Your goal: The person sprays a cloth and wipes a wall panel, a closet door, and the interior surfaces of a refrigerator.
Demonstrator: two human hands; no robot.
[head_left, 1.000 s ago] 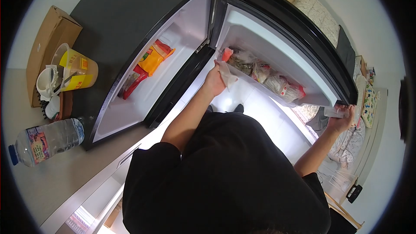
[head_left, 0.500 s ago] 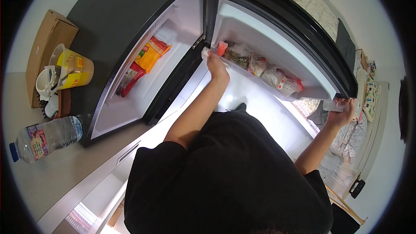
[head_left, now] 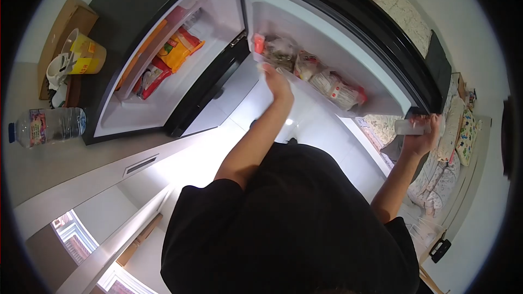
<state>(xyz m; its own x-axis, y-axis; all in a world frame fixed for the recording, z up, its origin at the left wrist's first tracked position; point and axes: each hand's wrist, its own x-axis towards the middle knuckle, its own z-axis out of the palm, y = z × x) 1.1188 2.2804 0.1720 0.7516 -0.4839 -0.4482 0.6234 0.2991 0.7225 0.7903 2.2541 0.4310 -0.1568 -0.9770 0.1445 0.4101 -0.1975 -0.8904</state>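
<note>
1. The person stood before an open fridge, seen from above, with both arms reaching forward to the right door (head_left: 348, 27).
2. The left hand (head_left: 278, 84) rested on the front rail of the door shelf (head_left: 316, 93), near its hinge end. The fingers lay over the rail, but I could not tell if they gripped it or only touched it.
3. The right hand (head_left: 422, 133) was closed around the outer edge of the door, probably to keep it steady and open.
4. The shelf held several food packets (head_left: 327, 79) in a row, with a small red item (head_left: 258, 43) at the hinge end, just beside the left hand.
5. The left door (head_left: 163, 54) was open too, with orange and red snack bags (head_left: 174, 54) in its shelf.
6. A water bottle (head_left: 46, 125) lay on the counter (head_left: 65, 163), well apart from the hands.
</note>
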